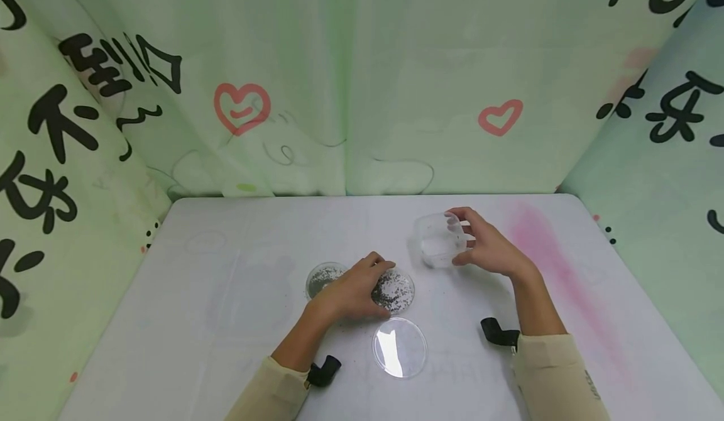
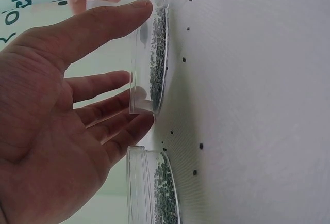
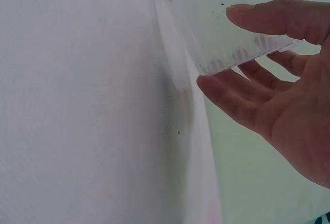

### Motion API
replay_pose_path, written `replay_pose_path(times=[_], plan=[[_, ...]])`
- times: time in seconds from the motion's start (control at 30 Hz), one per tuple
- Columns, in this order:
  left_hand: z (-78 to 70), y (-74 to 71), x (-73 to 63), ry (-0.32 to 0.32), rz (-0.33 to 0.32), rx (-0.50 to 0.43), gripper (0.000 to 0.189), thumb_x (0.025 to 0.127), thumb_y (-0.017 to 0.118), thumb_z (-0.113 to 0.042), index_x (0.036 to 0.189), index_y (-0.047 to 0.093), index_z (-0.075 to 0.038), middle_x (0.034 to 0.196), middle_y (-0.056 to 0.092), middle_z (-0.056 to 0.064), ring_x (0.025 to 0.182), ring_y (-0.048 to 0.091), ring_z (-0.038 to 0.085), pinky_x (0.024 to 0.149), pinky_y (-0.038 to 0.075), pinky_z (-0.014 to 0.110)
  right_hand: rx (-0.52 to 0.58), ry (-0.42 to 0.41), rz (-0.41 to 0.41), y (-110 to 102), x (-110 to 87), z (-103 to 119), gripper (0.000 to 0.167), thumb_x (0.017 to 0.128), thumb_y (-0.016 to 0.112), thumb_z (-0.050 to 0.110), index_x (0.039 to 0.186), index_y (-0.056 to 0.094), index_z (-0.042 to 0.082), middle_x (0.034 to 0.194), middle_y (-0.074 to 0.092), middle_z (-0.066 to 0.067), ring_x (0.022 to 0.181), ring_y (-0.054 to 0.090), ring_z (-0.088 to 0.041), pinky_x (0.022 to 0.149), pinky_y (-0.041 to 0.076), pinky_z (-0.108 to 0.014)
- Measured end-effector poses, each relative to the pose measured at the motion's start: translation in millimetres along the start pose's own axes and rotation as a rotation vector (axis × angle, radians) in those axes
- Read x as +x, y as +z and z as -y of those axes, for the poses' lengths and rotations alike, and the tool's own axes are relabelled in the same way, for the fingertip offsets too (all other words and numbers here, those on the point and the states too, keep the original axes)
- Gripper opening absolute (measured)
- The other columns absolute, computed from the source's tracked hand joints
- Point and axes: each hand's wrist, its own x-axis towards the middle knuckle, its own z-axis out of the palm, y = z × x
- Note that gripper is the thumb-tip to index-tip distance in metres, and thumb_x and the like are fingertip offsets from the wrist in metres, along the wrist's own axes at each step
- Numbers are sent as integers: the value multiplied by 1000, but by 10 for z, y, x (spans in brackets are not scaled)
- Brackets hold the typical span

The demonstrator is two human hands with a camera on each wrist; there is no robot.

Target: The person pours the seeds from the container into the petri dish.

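Observation:
My left hand point(image 1: 355, 288) grips a round clear petri dish point(image 1: 396, 292) by its sides, thumb at the near edge and fingers at the far one. Dark and pale granules point(image 2: 159, 59) cover the dish's bottom. To its left, partly behind my hand, is a second petri dish point(image 1: 325, 275) of dark granules. My right hand point(image 1: 489, 246) holds a clear plastic box point(image 1: 440, 242) tilted just over the table, thumb on one side and fingers on the other. A few dark granules cling inside that box point(image 3: 206, 33), as the right wrist view shows.
A clear round lid point(image 1: 399, 348) lies flat in front of the held dish, reflecting light. Loose dark granules point(image 2: 201, 146) are scattered on the white table point(image 1: 226, 345). A pink stain point(image 1: 557, 264) marks its right side. Green curtains point(image 1: 373, 82) hang behind and at both sides.

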Motion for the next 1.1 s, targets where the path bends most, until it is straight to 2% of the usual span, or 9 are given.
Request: replay_pose_path(times=[0.07, 0.3, 0.53, 0.63, 0.73, 0.83, 0.93, 1.0, 1.1], plan=[[12, -3, 4, -1, -2, -1, 87, 82, 88, -27, 156, 46, -12, 142, 50, 5, 129, 54, 19, 111, 48, 38, 2, 15, 6, 2, 14, -13, 90, 77, 78, -8, 155, 33, 7, 158, 37, -18, 147, 39, -50, 114, 39, -66], [23, 3, 9, -1, -1, 0, 87, 81, 89, -27, 156, 46, -11, 141, 50, 5, 127, 54, 18, 110, 48, 37, -18, 47, 7, 25, 37, -102, 89, 79, 76, -8, 155, 31, 6, 157, 38, -20, 138, 50, -49, 103, 51, -59], [20, 5, 11, 1, -2, -9, 87, 82, 89, -25, 156, 46, -10, 141, 50, 5, 127, 54, 19, 110, 49, 37, -14, 58, 16, 24, 35, -132, 90, 81, 76, -6, 156, 29, 7, 159, 36, -20, 140, 48, -50, 106, 49, -61], [24, 8, 9, -2, -6, -4, 87, 81, 89, -26, 156, 46, -10, 141, 50, 5, 127, 54, 19, 110, 49, 37, -23, 46, 31, 9, 17, -106, 95, 80, 79, -3, 159, 26, 7, 159, 34, -22, 143, 43, -51, 110, 45, -63], [34, 7, 1, -1, -11, 6, 88, 81, 89, -26, 156, 46, -10, 141, 50, 6, 128, 54, 19, 111, 48, 37, -75, 17, 25, -21, -11, -34, 107, 78, 84, 0, 163, 19, 8, 160, 29, -26, 148, 35, -52, 114, 38, -66], [42, 7, -6, 7, -12, 12, 88, 81, 89, -26, 156, 46, -10, 142, 50, 6, 128, 54, 19, 112, 47, 37, -167, -25, -29, -60, -57, 77, 114, 78, 88, 4, 165, 15, 8, 162, 27, -28, 149, 31, -52, 116, 34, -67], [44, 2, -10, 14, -12, 9, 88, 82, 89, -25, 156, 45, -10, 141, 50, 5, 127, 53, 19, 111, 47, 36, -248, -79, -101, -85, -122, 220, 111, 80, 88, 8, 165, 17, 10, 162, 29, -25, 145, 37, -50, 115, 35, -67], [45, 1, -6, 19, -13, 7, 87, 82, 88, -25, 156, 45, -10, 141, 49, 5, 128, 53, 18, 111, 47, 35, -290, -123, -139, -86, -165, 332, 107, 81, 88, 9, 164, 22, 12, 163, 29, -21, 146, 36, -46, 115, 35, -66], [46, 3, 0, 20, -13, 3, 86, 82, 87, -24, 156, 45, -11, 141, 49, 4, 128, 53, 17, 111, 47, 35, -331, -173, -150, -51, -235, 535, 98, 81, 88, 9, 161, 32, 14, 160, 33, -17, 144, 39, -42, 112, 37, -66]])
